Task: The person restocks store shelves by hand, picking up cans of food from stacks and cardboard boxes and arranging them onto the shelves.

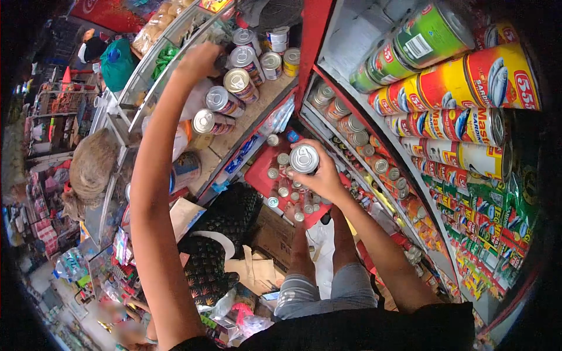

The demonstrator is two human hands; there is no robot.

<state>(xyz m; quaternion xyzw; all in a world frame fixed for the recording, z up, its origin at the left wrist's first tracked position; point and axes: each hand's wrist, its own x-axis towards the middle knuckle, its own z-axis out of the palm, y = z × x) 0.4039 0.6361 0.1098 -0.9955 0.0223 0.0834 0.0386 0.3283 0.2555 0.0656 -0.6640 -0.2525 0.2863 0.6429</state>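
My right hand [323, 175] is closed around a can [304, 158] with its pull-tab lid facing up, held above a red surface [257, 175] with several small cans and jars. My left hand [202, 61] reaches to the wooden counter [219, 143] at the upper left, beside a group of cans. Its fingers are partly hidden and dark, so what they hold, if anything, is unclear. Closest to it on the counter are a tall can [240, 85] and a can with a silver lid [222, 100].
Stacked sardine cans [445, 88] and green cans [418, 44] fill the right shelves. A glass case [146, 76] borders my left arm. Below are a cardboard box [270, 237] and a patterned dark cloth [216, 257]. A person [132, 327] is at the lower left.
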